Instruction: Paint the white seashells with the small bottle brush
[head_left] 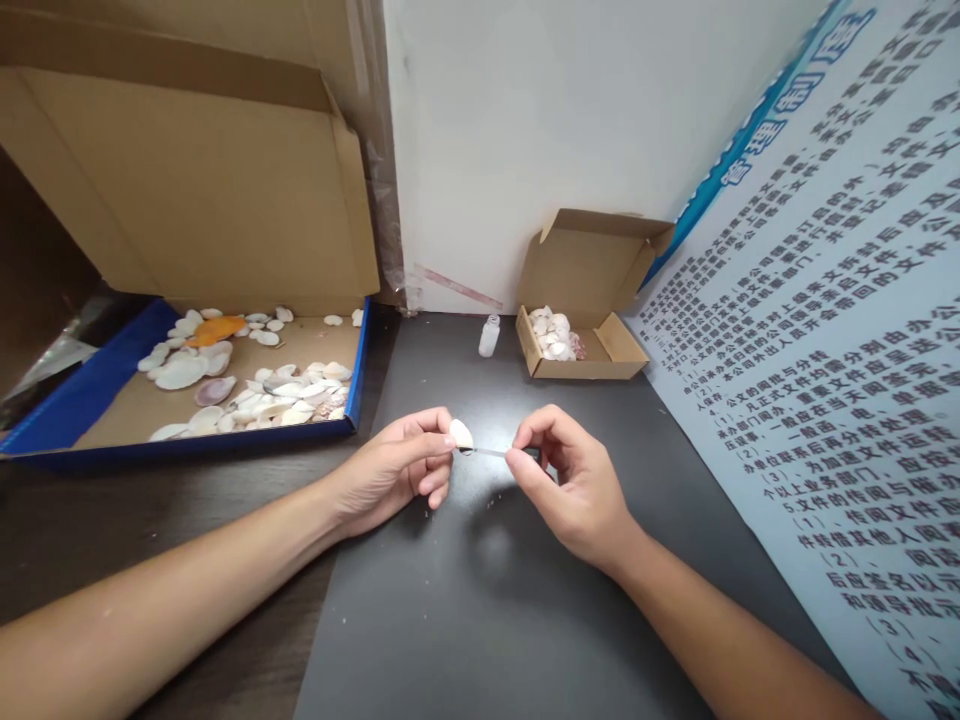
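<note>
Pinched between the thumb and fingers of my left hand point(409, 455) is a small white seashell point(461, 434), held above the dark mat. My right hand point(570, 475) grips a thin, pale stick point(491, 453) between thumb and forefinger. Its tip points left and meets the lower edge of the shell; whether it truly touches cannot be made out. What the stick's other end looks like is hidden in my right hand. Beyond both hands stands a small, whitish, translucent bottle point(488, 337), upright on the mat.
A blue-sided cardboard box point(356, 375) with its lid up holds many shells at the left. Right of the bottle, a small open carton point(585, 369) holds more shells. Tiny white crumbs dot the dark mat point(420, 640). A printed poster point(817, 330) leans along the right.
</note>
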